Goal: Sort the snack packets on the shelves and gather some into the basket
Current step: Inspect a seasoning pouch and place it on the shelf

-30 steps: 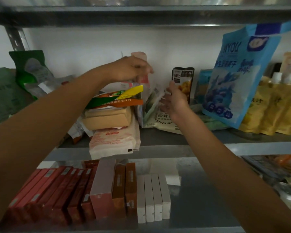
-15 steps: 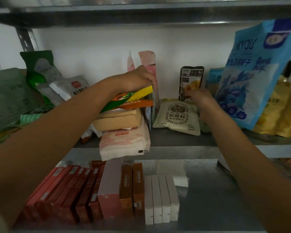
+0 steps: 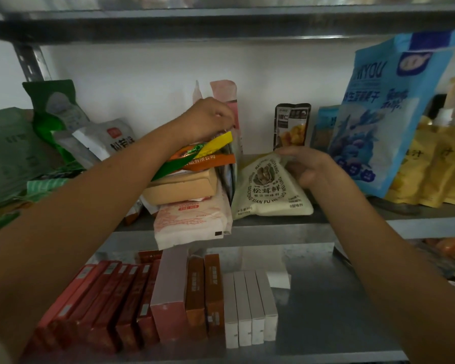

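So the cream packet (image 3: pixel 268 190) with the round printed logo is gripped at its upper right corner by the right hand (image 3: pixel 307 166), with the fingers curled round the edge. The top is tipped up while the bottom edge is sat on the middle shelf (image 3: pixel 286 229), just beside the stack of packets (image 3: pixel 192 185). The left hand (image 3: pixel 208 119) is laid on top of that stack, fingers curled down by the pink upright packet (image 3: pixel 225 91). Whether anything is actually pinched there can't be told, tbh.

Progress-wise it's judged early-ish. The stack looks roughly gathered, but the green packets (image 3: pixel 53 111) at the left are heaped loosely. Nothing can be counted as collected, since no basket is seen anywhere.

Further right a small dark pouch (image 3: pixel 290 126) is stood against the wall, a big blue bag (image 3: pixel 386 114) is leaned over, and yellow pouches (image 3: pixel 431 169) are lined up behind it. Boxes (image 3: pixel 168 298) are stood in a row on the lower shelf.

Whatever sits under the left forearm is blocked from view. The far right is cropped, and the stuff at the lower right is too blurry to be named.
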The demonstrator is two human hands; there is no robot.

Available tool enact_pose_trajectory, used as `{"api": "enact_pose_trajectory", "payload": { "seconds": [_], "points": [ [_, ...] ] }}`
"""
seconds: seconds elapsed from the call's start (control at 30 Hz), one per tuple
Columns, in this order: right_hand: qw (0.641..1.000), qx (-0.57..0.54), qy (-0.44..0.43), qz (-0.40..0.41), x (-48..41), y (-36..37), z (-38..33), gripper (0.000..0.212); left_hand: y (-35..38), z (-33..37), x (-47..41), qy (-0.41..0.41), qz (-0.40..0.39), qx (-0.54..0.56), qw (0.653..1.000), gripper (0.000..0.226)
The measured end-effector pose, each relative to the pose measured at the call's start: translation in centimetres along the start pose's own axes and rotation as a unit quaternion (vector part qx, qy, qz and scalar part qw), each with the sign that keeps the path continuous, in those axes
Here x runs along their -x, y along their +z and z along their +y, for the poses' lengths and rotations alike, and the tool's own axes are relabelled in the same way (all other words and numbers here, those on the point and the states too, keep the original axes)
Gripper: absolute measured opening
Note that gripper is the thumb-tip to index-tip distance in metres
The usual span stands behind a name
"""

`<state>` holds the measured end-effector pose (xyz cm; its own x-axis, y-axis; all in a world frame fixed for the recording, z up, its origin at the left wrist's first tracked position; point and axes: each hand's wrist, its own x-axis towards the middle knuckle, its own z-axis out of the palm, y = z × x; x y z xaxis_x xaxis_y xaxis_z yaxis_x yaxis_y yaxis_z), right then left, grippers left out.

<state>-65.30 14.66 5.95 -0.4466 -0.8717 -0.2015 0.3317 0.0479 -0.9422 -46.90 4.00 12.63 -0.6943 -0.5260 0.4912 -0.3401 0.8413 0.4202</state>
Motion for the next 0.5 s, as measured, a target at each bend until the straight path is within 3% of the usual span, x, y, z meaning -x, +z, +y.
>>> {"api": "enact_pose_trajectory", "payload": {
  "seconds": [0.1, 0.17, 0.23, 0.37, 0.5],
  "points": [
    [0.995, 0.088, 0.006, -0.046, 0.6, 0.2, 0.1, 0.039, -0.2, -0.2, 0.2, -0.006, 0.048, 0.023, 0.999, 0.023],
    [0.990, 0.120, -0.008, -0.072, 0.9, 0.4, 0.3, 0.051, -0.2, -0.3, 0.1, -0.023, 0.021, 0.017, 0.999, 0.026],
    [0.988, 0.131, -0.032, -0.077, 1.1, 0.3, 0.2, 0.044, -0.1, -0.2, 0.1, -0.041, -0.032, 0.012, 0.999, 0.027],
    [0.992, 0.082, -0.089, -0.024, 0.9, -1.1, -0.2, 0.044, -0.1, 0.3, 0.4, -0.053, -0.096, -0.003, 0.994, 0.035],
    [0.977, 0.012, -0.211, 0.018, 2.2, -2.3, -0.7, 0.035, -0.1, 0.8, 0.6, -0.052, -0.101, -0.047, 0.992, 0.025]
  ]
}}
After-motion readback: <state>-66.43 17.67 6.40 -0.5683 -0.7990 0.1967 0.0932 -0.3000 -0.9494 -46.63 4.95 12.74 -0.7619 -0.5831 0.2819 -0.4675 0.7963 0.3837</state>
